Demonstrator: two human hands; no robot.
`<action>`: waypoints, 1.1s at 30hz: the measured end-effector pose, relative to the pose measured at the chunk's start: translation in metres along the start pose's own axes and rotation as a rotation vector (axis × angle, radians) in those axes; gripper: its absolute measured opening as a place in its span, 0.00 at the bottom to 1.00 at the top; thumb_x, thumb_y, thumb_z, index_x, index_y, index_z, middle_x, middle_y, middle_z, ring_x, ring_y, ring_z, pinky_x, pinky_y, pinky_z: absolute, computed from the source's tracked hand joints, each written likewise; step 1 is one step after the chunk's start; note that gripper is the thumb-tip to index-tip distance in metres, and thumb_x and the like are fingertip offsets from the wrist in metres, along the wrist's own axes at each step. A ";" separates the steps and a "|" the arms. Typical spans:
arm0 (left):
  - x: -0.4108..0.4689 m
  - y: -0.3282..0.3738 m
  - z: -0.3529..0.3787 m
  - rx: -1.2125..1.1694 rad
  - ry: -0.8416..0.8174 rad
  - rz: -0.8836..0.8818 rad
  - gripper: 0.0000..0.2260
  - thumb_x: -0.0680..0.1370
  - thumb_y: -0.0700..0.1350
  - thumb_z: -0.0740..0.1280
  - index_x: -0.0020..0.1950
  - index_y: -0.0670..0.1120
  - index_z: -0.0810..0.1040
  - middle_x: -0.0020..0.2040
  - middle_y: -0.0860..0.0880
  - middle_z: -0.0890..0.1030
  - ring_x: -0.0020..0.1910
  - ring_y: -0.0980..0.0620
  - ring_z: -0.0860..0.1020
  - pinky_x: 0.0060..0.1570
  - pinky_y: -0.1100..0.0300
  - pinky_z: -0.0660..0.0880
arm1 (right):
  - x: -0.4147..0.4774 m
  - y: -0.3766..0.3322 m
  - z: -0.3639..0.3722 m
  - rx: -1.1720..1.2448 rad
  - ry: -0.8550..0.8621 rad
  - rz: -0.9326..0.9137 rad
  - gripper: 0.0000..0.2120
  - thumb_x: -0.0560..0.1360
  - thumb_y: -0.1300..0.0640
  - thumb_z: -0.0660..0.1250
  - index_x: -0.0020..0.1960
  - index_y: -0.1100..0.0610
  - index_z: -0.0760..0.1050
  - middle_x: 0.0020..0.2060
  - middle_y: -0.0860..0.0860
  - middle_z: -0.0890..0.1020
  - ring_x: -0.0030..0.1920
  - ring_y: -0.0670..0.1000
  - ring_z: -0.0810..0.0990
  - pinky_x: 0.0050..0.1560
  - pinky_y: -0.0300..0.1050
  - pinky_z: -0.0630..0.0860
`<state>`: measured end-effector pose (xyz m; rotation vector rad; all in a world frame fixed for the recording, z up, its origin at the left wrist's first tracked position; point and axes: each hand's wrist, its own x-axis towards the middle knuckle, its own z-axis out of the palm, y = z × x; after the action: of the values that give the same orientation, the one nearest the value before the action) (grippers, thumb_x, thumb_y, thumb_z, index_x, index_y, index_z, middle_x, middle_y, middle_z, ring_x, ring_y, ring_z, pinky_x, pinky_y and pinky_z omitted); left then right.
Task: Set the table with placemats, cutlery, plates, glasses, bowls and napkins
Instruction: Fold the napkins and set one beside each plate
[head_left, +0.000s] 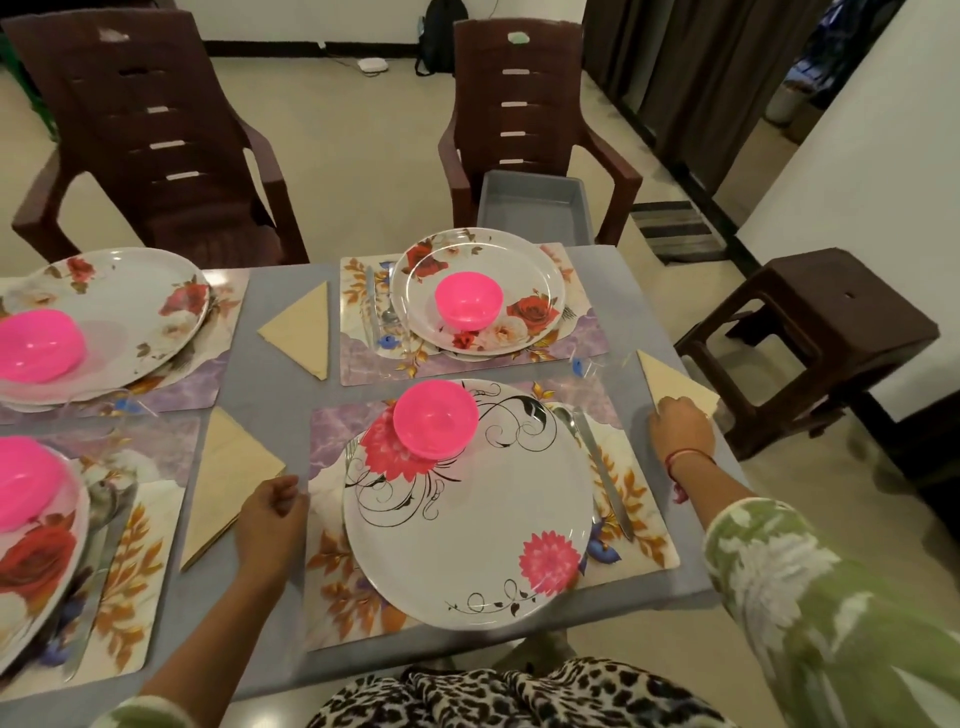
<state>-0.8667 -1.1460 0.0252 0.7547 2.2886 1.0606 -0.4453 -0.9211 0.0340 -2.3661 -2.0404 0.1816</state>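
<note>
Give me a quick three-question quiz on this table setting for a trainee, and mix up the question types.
1. True or false: the pink bowl sits at the centre of the nearest plate.
2. Multiple choice: the right hand is on A) a knife, B) a folded napkin, C) a glass.
3. Fill in: beyond the table, the grey tray sits on the seat of a brown ____.

Key: 1 false, it sits by the plate's far rim; 2 B; 3 chair.
</note>
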 end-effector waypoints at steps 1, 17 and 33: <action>0.000 0.000 0.001 -0.002 0.003 -0.007 0.13 0.78 0.43 0.64 0.62 0.42 0.74 0.52 0.44 0.78 0.50 0.45 0.76 0.51 0.49 0.73 | 0.002 0.000 0.000 -0.013 0.006 -0.006 0.12 0.79 0.59 0.57 0.56 0.64 0.75 0.52 0.62 0.78 0.53 0.63 0.77 0.52 0.52 0.75; 0.006 -0.001 0.006 -0.003 0.037 -0.021 0.11 0.76 0.40 0.66 0.58 0.41 0.76 0.48 0.45 0.78 0.47 0.48 0.75 0.47 0.54 0.71 | 0.010 0.011 0.002 0.000 0.033 -0.008 0.12 0.79 0.58 0.58 0.53 0.62 0.78 0.46 0.60 0.81 0.46 0.61 0.80 0.50 0.52 0.78; 0.006 -0.005 0.002 -0.030 0.006 -0.010 0.10 0.75 0.39 0.66 0.56 0.43 0.76 0.48 0.45 0.79 0.46 0.48 0.76 0.46 0.55 0.71 | -0.030 -0.015 -0.001 0.081 0.004 -0.140 0.15 0.79 0.52 0.57 0.49 0.61 0.77 0.47 0.60 0.77 0.45 0.60 0.77 0.47 0.51 0.76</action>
<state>-0.8706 -1.1438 0.0188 0.7287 2.2742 1.0920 -0.4647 -0.9481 0.0385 -2.1661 -2.1440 0.2519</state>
